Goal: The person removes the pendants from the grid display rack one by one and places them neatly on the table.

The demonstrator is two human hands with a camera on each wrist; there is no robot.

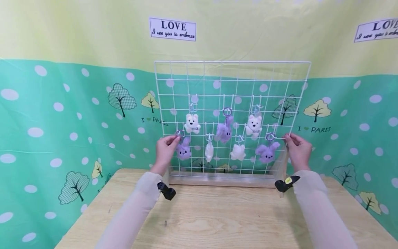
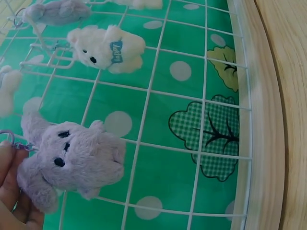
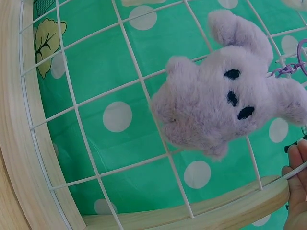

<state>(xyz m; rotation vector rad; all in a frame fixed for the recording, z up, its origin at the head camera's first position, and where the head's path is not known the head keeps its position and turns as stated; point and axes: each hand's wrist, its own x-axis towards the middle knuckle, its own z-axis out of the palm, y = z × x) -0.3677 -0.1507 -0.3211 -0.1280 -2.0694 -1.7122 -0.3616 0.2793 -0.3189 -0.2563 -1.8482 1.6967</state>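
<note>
A white wire grid point(image 1: 212, 80) stands upright in a wooden base point(image 1: 217, 180), hung with several plush keychains. My left hand point(image 1: 166, 152) is at the grid's left side, its thumb and fingertips pinching at the ring of a purple bunny keychain point(image 1: 183, 149). In the left wrist view this bunny point(image 2: 81, 153) hangs beside the fingers point(image 2: 21, 203). My right hand point(image 1: 298, 150) pinches the grid's right edge wire, just beyond another purple bunny keychain point(image 1: 266, 152). The right wrist view has that bunny point(image 3: 206, 103) large, with the fingers point(image 3: 298, 158) round the wire.
White bear keychains point(image 1: 192, 123) point(image 1: 254, 125) and a third purple bunny point(image 1: 224, 130) hang between the hands. Two more white plush charms point(image 1: 209, 152) point(image 1: 238, 152) hang lower. A wooden table point(image 1: 202, 221) lies in front; a green and yellow patterned curtain point(image 1: 46, 114) hangs behind.
</note>
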